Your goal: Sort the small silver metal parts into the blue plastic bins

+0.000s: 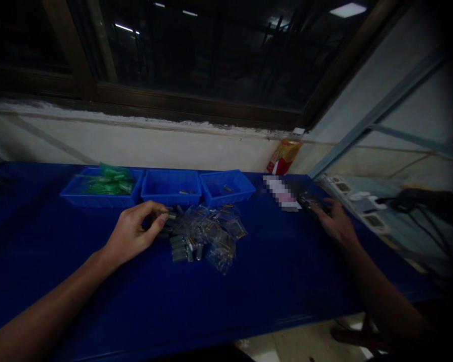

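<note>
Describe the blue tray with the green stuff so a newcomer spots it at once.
On the blue table, look along the far edge, below the window, for a row of three blue trays. Take the leftmost tray. Green plastic-looking pieces heap above its rim; the other two show only a few small pieces inside.

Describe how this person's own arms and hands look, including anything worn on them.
The left hand and right hand are both bare, with no gloves. Both forearms are bare too, with no sleeve in view along them. No ring, watch or bracelet can be made out, though the dim, slightly blurred picture could hide something small.
</note>
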`<state>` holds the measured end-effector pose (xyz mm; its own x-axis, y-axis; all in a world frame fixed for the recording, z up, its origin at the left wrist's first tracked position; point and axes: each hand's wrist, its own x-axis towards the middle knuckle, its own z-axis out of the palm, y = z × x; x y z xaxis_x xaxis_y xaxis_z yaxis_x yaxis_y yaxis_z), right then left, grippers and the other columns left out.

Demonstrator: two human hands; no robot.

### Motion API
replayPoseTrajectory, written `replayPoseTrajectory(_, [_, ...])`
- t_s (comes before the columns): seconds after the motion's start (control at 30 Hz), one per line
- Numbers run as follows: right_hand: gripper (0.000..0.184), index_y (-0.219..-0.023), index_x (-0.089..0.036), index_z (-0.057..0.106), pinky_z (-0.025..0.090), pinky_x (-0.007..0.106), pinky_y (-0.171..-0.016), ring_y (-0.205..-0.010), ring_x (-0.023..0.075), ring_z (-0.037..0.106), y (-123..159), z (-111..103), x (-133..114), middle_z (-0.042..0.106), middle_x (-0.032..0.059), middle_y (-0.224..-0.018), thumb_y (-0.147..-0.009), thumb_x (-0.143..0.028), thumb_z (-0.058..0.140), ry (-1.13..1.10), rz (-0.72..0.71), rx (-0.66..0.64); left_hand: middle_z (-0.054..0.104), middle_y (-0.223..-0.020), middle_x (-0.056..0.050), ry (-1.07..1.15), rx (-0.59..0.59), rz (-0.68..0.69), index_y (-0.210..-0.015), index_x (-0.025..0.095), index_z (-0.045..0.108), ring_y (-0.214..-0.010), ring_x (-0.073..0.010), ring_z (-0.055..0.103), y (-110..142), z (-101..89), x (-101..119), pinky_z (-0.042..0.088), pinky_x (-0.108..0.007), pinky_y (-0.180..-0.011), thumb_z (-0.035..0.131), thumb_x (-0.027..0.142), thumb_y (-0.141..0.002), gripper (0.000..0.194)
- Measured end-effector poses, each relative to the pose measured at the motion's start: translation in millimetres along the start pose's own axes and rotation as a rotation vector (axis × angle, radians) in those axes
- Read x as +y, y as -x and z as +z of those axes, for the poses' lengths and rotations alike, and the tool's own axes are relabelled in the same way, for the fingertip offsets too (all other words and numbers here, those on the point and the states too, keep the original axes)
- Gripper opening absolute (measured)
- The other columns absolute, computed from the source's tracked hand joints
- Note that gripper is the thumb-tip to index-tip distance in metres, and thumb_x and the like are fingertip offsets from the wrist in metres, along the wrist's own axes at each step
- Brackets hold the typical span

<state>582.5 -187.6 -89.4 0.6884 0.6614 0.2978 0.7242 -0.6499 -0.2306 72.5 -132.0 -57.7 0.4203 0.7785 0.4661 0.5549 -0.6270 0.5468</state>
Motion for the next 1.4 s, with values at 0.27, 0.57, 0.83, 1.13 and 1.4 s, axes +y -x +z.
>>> replayPoseTrajectory(0.27, [0.044, -0.118, -0.019, 0.051, 0.036, 0.033, -0.079, -0.100, 0.0223, 0.052, -2, -1, 11, 0.056, 0.0183, -0.115, -0.082, -0.042, 0.042, -0.121, -0.083, -0.109, 0.066, -0.074, -0.002, -0.008, -0.049, 0.005, -0.086, 0.016, 0.060, -0.067, -0.0137, 0.061, -1, 1.9, 0, 0.046, -0.021, -0.058, 0.047, 0.035, -0.084, 0.023])
replayPoseTrajectory(0.57, [0.042, -0.114, -0.018, 0.056, 0.035, 0.035, -0.075, -0.081, 0.0186, 0.054, -7, -1, 13, 0.059, 0.0187, -0.104, -0.076, -0.034, 0.051, -0.241, -0.017, -0.085, 0.066, -0.075, -0.003, 0.005, -0.055, 0.008, -0.087, 0.016, 0.059, -0.066, -0.0130, 0.060, -1, 2.1, 0, 0.046, -0.021, -0.056, 0.047, 0.034, -0.084, 0.023])
replayPoseTrajectory(0.83, [0.039, -0.111, -0.017, 0.059, 0.035, 0.036, -0.077, -0.087, 0.0214, 0.053, -7, 1, 13, 0.057, 0.0183, -0.105, -0.078, -0.034, 0.047, -0.195, -0.096, -0.079, 0.064, -0.073, -0.002, 0.015, -0.068, 0.024, -0.088, 0.016, 0.059, -0.065, -0.0124, 0.060, -1, 1.3, 3, 0.046, -0.021, -0.056, 0.046, 0.033, -0.085, 0.022])
replayPoseTrajectory(1.13, [0.031, -0.096, -0.008, 0.063, 0.037, 0.039, -0.082, -0.093, 0.0272, 0.053, 20, -15, -21, 0.061, 0.0207, -0.094, -0.078, -0.028, 0.048, -0.118, -0.291, 0.279, 0.065, -0.074, -0.002, 0.058, -0.069, 0.017, -0.089, 0.015, 0.060, -0.066, -0.0128, 0.060, 0, 4.2, 3, 0.046, -0.021, -0.057, 0.047, 0.033, -0.085, 0.022])
replayPoseTrajectory(1.4, [0.034, -0.111, -0.017, 0.048, 0.043, 0.037, -0.082, -0.093, 0.0208, 0.054, 186, -39, -214, 0.060, 0.0088, -0.099, -0.079, -0.028, 0.053, -0.573, -1.242, -0.047, 0.067, -0.083, -0.003, 0.142, -0.094, -0.052, -0.092, 0.017, 0.062, -0.073, -0.0141, 0.061, 1, 10.4, 7, 0.046, -0.022, -0.063, 0.047, 0.037, -0.085, 0.026])
